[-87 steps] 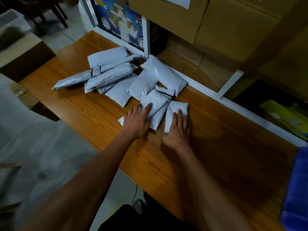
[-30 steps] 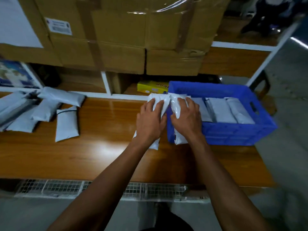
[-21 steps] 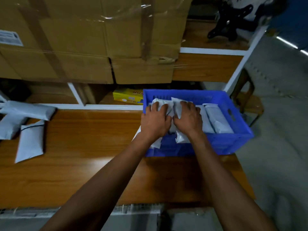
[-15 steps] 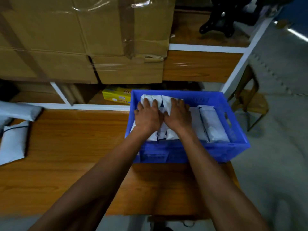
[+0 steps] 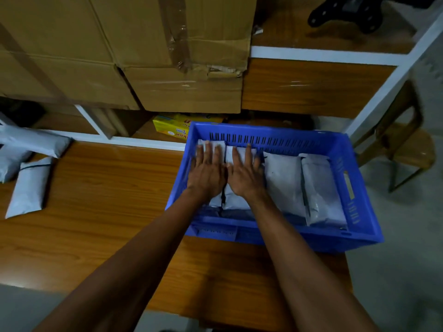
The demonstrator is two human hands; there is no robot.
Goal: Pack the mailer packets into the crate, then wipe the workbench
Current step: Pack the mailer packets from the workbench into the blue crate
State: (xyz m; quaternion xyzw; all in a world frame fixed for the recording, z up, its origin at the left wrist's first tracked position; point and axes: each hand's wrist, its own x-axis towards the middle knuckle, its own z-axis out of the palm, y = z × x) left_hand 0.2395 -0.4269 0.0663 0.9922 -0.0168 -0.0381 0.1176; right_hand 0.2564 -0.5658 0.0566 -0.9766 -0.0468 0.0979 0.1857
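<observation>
A blue plastic crate [image 5: 359,226] stands on the right end of the wooden workbench [image 5: 100,212]. Inside it lie several grey mailer packets side by side. My left hand [image 5: 207,172] lies flat, fingers straight, on the leftmost packet [image 5: 214,201]. Beside it my right hand [image 5: 244,174] presses flat on the packet next to that one [image 5: 236,202]. Two more packets [image 5: 284,185] fill the crate's right half. More grey packets [image 5: 27,185] lie on the bench at the far left.
Taped cardboard boxes [image 5: 148,56] sit on the shelf above the bench. A yellow box [image 5: 172,127] lies behind the crate's left corner. A wooden chair [image 5: 407,144] stands on the floor to the right. A black object [image 5: 345,13] rests on the upper shelf.
Both hands carried two packets from the pile at the left over to the crate and lowered them inside. The fingers, curled around the packets before, now lie straight on top of them.
</observation>
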